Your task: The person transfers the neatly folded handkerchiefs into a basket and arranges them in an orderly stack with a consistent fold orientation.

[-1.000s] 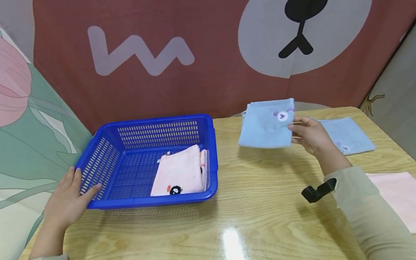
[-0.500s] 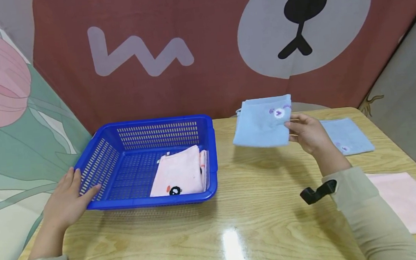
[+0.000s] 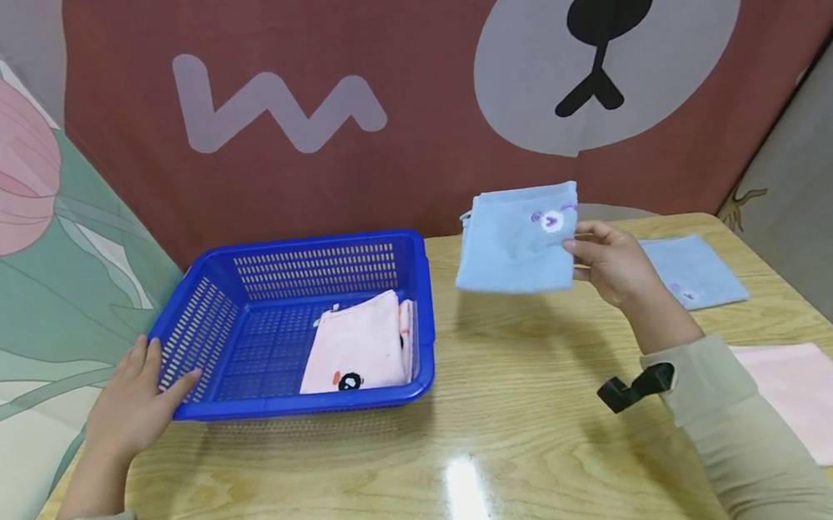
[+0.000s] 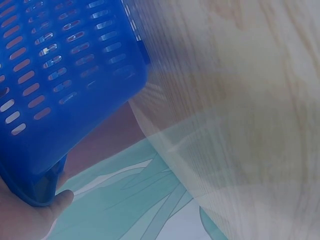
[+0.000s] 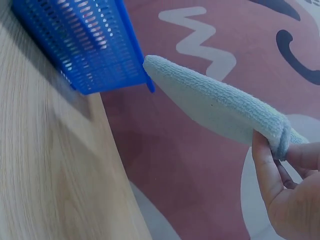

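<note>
My right hand pinches the right edge of a folded light-blue towel, which has a small embroidered face in purple and white. Held above the table, this towel is right of the blue plastic basket. The right wrist view shows the thumb and fingers clamping the blue towel's thick folded edge. On the basket's left rim and front corner rests my left hand, fingers extended and thumb spread. Folded pink towels lie in the right part of the basket.
A second folded blue towel lies on the wood-grain table behind my right wrist. Nearer the right edge is a pink towel, partly covered by my sleeve. A printed cloth backdrop rises behind the table.
My right hand has moved a little left and slightly up with the blue towel, closer to the basket. The left hand stays on the rim.
</note>
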Tool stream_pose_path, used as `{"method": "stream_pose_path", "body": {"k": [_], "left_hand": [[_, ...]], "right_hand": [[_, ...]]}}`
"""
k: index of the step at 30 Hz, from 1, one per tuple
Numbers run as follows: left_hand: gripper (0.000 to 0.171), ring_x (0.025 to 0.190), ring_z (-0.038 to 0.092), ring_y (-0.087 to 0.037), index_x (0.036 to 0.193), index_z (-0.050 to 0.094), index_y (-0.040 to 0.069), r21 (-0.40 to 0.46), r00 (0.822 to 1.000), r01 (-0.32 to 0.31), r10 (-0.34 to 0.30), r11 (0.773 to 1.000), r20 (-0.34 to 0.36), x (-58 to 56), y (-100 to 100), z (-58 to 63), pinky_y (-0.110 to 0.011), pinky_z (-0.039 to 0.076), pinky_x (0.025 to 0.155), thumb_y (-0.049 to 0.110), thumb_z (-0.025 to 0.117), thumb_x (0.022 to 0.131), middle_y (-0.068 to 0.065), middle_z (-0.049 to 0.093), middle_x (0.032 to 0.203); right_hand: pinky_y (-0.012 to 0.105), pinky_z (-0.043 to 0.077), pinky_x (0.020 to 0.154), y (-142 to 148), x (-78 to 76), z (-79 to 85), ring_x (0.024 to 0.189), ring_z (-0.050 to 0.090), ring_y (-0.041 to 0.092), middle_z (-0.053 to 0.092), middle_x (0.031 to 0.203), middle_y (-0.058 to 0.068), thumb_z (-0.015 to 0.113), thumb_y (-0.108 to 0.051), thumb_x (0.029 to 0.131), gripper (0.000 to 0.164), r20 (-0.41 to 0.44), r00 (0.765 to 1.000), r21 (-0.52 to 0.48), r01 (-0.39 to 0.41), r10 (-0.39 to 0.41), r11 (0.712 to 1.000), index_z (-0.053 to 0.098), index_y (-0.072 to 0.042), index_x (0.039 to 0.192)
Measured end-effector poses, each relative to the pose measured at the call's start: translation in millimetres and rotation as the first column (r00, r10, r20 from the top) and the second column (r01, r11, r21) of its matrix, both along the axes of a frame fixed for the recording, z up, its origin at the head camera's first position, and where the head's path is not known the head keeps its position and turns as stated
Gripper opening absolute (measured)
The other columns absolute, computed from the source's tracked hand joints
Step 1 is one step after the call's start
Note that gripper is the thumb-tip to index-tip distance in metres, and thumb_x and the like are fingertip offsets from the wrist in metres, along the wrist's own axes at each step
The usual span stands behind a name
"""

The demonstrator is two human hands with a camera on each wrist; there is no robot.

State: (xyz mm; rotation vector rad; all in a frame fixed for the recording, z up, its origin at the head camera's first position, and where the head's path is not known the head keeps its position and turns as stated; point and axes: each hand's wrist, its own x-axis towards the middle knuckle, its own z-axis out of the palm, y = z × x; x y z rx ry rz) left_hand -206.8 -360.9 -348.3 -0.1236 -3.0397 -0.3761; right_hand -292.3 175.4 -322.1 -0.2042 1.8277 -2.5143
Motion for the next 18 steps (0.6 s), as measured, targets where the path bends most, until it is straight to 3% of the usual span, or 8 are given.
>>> {"method": "stream_pose_path", "body": {"k": [18], "left_hand": [[0.077, 0.122, -0.002, -0.047, 0.130, 0.003, -0.016, 0.003, 1.000, -0.003, 0.003, 1.000, 0.003, 0.2, 0, -0.1, -0.059, 0.008, 0.094, 0.044, 0.031, 0.091, -0.036, -0.001, 0.133]], "right_hand": [[0.022, 0.049, 0.053, -20, 9.1, 11.0, 0.064, 0.056, 0.011, 0.059, 0.076, 0.000, 0.049, 0.003, 0.084, 0.020, -0.097, 0.992, -0.062, -0.082, 0.076, 0.995, 0.064, -0.011, 0.083]]}}
